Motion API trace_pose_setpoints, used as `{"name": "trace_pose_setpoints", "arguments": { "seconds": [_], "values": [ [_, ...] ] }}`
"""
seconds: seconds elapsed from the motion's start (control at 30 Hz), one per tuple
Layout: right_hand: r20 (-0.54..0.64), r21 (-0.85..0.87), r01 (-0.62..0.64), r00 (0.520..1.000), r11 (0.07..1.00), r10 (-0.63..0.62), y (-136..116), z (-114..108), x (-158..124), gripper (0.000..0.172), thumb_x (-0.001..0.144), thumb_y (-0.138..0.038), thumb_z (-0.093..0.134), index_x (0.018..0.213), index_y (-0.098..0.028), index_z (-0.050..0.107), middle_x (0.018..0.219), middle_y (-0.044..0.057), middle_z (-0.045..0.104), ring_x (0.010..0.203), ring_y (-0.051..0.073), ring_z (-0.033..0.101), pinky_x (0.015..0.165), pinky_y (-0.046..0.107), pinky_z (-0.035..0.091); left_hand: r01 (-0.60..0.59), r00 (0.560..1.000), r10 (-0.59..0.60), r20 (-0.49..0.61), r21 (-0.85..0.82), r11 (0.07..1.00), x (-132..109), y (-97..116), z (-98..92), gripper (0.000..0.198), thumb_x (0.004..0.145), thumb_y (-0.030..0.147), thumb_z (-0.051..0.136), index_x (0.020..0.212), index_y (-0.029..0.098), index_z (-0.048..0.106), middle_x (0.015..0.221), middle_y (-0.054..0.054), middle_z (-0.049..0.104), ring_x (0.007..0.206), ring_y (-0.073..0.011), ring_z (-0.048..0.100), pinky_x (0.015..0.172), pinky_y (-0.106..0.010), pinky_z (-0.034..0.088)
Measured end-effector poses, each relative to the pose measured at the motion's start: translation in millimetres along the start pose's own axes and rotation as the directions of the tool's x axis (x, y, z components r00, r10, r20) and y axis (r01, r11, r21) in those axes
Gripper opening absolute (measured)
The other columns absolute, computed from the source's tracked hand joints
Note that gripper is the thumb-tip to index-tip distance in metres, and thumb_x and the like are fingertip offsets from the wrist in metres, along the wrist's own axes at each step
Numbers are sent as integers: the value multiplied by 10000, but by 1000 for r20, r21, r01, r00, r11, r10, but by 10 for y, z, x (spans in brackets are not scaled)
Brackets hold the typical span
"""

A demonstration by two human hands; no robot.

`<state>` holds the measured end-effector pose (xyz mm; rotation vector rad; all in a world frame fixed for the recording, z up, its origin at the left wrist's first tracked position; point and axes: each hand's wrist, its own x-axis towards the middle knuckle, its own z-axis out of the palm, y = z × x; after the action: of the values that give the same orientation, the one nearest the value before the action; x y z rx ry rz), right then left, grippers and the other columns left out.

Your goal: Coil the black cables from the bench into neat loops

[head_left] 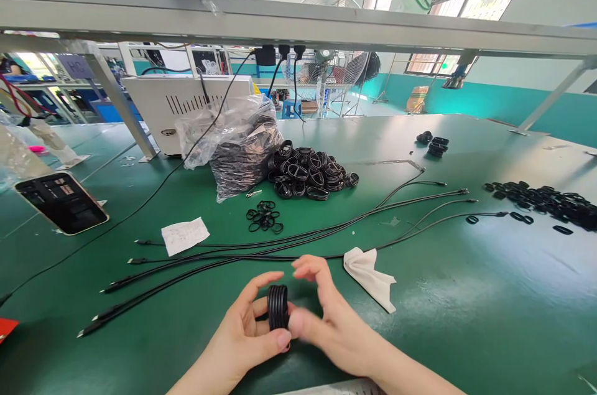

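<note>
1. The left hand (242, 326) grasps a tight coil of black cable (278, 308), its fingers and thumb curled around the loops. The coil stands on edge above the near edge of the green tabletop (466, 295).
2. The right hand (336, 326) is blurred with motion, its fingers partly spread. It touches or nearly touches the right side of the coil; I cannot tell whether it grips.
3. The work in hand appears to be forming or tidying this coil. The loops look as though they need a firm pinch until something secures them.
4. Several straight black cables (280, 252) lie across the tabletop just beyond the hands, beside a crumpled white cloth (368, 277) and a handwritten paper slip (185, 236).
5. Toward the middle of the tabletop is a heap of bound black cable coils (305, 171), beside a clear plastic bag of more coils (237, 146). Small black rubber rings (264, 218) lie just in front.
6. Black ties (541, 202) are scattered near the right edge, and a phone (61, 202) lies near the left edge
</note>
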<state>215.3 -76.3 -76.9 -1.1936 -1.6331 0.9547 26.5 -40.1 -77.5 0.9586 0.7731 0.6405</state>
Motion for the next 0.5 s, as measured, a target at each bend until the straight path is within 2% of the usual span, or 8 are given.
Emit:
{"name": "trace_pose_setpoints", "arguments": {
  "seconds": [0.03, 0.07, 0.13, 0.23, 0.33, 0.5],
  "values": [
    [-12, 0, -28, 1000, 1000, 28, -7, -34, 1, 351, 907, -522, 528, 1142, -261, 511, 1183, 81, 454, 1121, 217, 475, 976, 400, 415, -15, 1000, 15, -12, 8, 1000, 6, -14, -8, 673, 661, 227, 845, 1249, 300, 525, 1036, -67, 705, 870, -223, 715, 816, -351, 536],
    [7, -7, -49, 999, 999, 49, -18, -61, 6, 258, 953, -478, 458, 1045, -257, 555, 1088, 58, 461, 1039, 199, 494, 945, 386, 430, -25, 1000, 25, -18, 21, 999, 13, -31, -14, 678, 661, 225, 844, 1256, 299, 528, 1053, -68, 702, 874, -218, 715, 825, -343, 533],
    [96, -27, -70, 993, 997, 72, -41, -98, 18, 241, 961, -435, 457, 915, -248, 602, 985, 35, 436, 976, 195, 488, 897, 373, 444, -39, 999, 41, -30, 62, 997, 27, -74, -21, 629, 658, 230, 843, 1221, 286, 567, 1083, -69, 695, 846, -203, 714, 807, -324, 535],
    [191, -35, -77, 978, 996, 83, -64, -123, 33, 211, 919, -409, 546, 827, -228, 607, 970, 27, 430, 1000, 210, 464, 906, 390, 421, -64, 996, 72, -60, 132, 989, 39, -132, -17, 589, 639, 218, 844, 1177, 277, 611, 1089, -56, 685, 744, -154, 689, 735, -291, 536],
    [210, -13, -95, 973, 995, 95, -80, -131, 33, 196, 893, -390, 598, 804, -216, 606, 947, 20, 418, 976, 201, 461, 906, 385, 402, -48, 992, 67, -107, 170, 984, 26, -133, 22, 573, 623, 194, 840, 1155, 268, 642, 1048, -28, 678, 690, -125, 665, 716, -277, 530],
    [231, 2, -63, 971, 998, 61, -174, -63, -12, 197, 894, -392, 601, 803, -220, 635, 921, 25, 417, 960, 206, 449, 888, 385, 393, 30, 993, -12, -119, 148, 989, -17, -40, 122, 564, 627, 121, 805, 1155, 253, 654, 960, 6, 688, 719, -139, 681, 679, -242, 515]
  ]
}}
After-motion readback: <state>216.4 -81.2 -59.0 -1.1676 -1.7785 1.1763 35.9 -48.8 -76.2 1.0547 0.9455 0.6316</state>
